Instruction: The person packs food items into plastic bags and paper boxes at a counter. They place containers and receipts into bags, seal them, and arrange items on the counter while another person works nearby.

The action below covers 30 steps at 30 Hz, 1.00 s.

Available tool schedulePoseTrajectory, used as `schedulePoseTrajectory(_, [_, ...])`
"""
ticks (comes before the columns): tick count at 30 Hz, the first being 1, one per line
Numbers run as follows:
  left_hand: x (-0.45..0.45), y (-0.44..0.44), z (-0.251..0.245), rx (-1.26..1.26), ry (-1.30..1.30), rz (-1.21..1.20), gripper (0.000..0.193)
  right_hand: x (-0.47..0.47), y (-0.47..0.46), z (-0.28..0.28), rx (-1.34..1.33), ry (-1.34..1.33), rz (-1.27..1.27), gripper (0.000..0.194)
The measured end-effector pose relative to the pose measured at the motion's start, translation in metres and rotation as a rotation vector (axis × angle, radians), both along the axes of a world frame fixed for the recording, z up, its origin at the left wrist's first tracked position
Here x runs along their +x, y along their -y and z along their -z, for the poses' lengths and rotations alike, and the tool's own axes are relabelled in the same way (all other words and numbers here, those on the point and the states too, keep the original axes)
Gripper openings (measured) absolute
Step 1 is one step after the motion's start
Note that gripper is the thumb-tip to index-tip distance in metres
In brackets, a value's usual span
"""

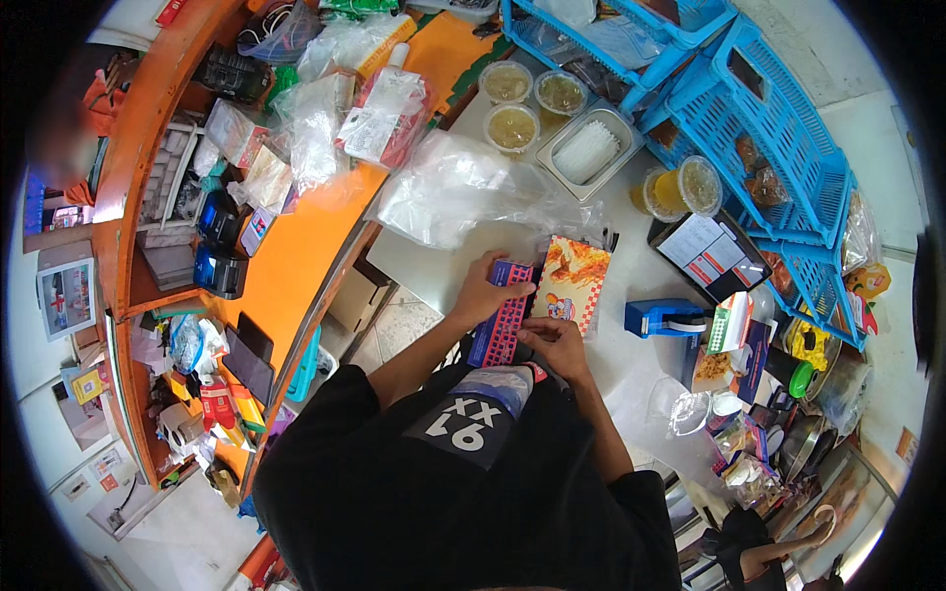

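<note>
My left hand (484, 292) grips a purple-and-pink printed cardboard food carton (506, 314) from its left side, thumb across the upper part. At the carton's lower right edge, the fingertips of my right hand (558, 343) are pinched together on it. The carton is tilted close in front of my shirt. Just beyond it, a printed card or flat carton with a picture of fried food (573, 284) lies on the metal worktable (628, 258). Part of that card's left side is hidden by the held carton and my right fingers.
Clear plastic bags (458, 192) lie beyond my hands. Lidded tubs (510, 127) and a steel tray of white items (587, 151) stand farther back. At right are blue plastic baskets (768, 133), a clipboard (709, 255) and a blue tape dispenser (661, 318). An orange counter (295, 255) runs along the left.
</note>
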<state>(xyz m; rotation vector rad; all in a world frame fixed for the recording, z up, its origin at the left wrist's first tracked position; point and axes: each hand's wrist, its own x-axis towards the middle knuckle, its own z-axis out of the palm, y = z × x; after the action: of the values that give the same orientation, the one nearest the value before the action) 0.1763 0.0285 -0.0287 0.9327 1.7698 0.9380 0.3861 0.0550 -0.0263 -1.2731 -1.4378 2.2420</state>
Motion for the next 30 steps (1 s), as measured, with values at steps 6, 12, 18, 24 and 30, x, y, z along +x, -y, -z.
schedulePoseTrajectory(6, [0.017,-0.009,-0.027,-0.006,-0.221,0.053,0.085,0.006,0.016,0.016,0.025,0.03,0.112,0.019])
schedulePoseTrajectory(12, [0.018,-0.01,-0.003,0.085,-0.45,0.041,0.064,0.015,0.024,0.004,0.055,0.196,0.122,0.029])
schedulePoseTrajectory(18, [0.008,-0.005,-0.035,-0.046,-0.264,0.051,0.058,-0.006,0.029,-0.006,-0.363,0.096,0.341,0.018])
schedulePoseTrajectory(24, [0.014,0.014,-0.098,0.186,-0.303,0.069,0.055,-0.016,0.04,-0.01,-0.228,-0.009,0.361,0.01])
schedulePoseTrajectory(30, [0.003,-0.003,-0.131,0.169,-0.24,0.049,0.051,-0.028,0.044,-0.006,-0.128,-0.168,0.442,0.04])
